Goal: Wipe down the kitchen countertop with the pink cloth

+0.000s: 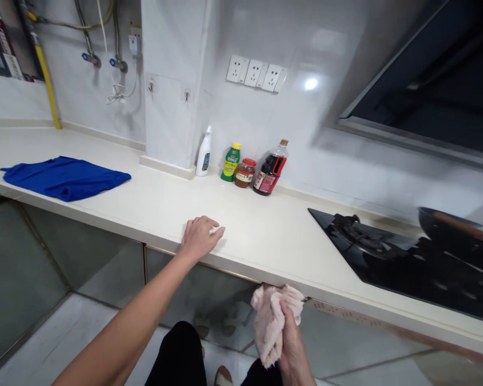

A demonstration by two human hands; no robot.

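White tile and a long cream countertop (273,236) fill a narrow kitchen, seen from above by someone standing close against the counter's front edge. Nearest the camera, the right hand (292,340) is clenched around a crumpled pinkish rag (270,321), which it holds just below the overhanging lip of the counter, against the glossy cabinet front; most of the cloth bunches above and to the left of the fingers. A little further out, the left hand (200,237) lies palm down on the counter near its front edge, fingers loosely spread and grasping nothing, though something small and white shows at its fingertips, too small to make out. To the right, a black gas hob (390,257) is set into the counter, with a dark wok (454,228) standing on its far burner. Well off to the left, a blue cloth (64,177) lies flat on the counter. Against the back wall stand a white spray bottle (204,154), a green bottle with a yellow cap (231,162), a small red-lidded jar (245,172) and a dark sauce bottle (270,169), all in a row just beside one another. Above them, three white sockets (255,73) sit on the tile, and pipes (88,37) run down the wall at far left.
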